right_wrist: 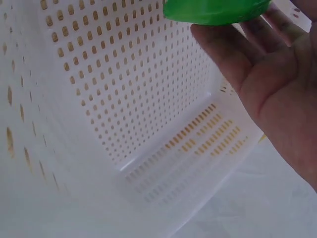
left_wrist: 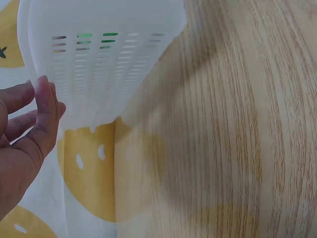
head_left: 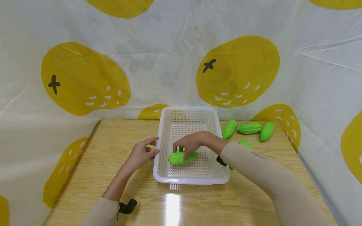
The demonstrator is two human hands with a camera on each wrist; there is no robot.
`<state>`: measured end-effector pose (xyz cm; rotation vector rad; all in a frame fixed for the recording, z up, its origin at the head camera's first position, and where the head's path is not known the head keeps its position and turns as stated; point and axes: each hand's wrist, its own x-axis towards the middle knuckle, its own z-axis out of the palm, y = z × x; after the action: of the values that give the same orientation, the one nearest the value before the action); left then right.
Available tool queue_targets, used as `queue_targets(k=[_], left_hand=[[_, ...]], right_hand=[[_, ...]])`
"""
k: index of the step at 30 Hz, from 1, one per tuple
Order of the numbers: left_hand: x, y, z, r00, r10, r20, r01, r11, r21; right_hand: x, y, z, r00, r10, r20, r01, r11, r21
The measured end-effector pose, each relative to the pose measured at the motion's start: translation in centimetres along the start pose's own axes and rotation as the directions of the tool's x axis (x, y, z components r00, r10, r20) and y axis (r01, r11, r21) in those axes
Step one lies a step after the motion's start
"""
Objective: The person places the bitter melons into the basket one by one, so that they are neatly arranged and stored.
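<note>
A green ridged star fruit (head_left: 176,158) is in the white plastic basket (head_left: 192,181), low over its perforated bottom. My right hand (head_left: 192,142) reaches down into the basket and grips the star fruit from above, thumb on the near side and fingers on the far side. From below, the right wrist view catches the fruit (right_wrist: 213,11) against the fingers of that hand (right_wrist: 277,74). At the basket's left side my left hand (head_left: 142,153) touches the outer edge with its fingertips, which lie right at the rim in the left wrist view.
Several more green star fruits (head_left: 249,128) lie on the wooden table (head_left: 121,135) to the right of the basket, some partly hidden by my right forearm. Behind the table hangs a white curtain (head_left: 167,75) with yellow fruit prints.
</note>
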<state>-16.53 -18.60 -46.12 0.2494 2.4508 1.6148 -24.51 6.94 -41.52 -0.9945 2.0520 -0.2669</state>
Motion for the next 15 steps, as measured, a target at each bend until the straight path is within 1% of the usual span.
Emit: queue_targets(k=[8, 15], left_hand=[[-0.1, 0.1, 0.0, 1.000, -0.003, -0.003, 0.003, 1.000, 0.009], [0.0, 0.2, -0.1, 1.000, 0.017, 0.008, -0.017, 1.000, -0.001]], right_hand=[[0.9, -0.3, 0.4, 0.996, -0.011, 0.084, 0.013, 0.999, -0.029], [1.5, -0.8, 0.5, 0.987, -0.007, 0.158, 0.006, 1.000, 0.004]])
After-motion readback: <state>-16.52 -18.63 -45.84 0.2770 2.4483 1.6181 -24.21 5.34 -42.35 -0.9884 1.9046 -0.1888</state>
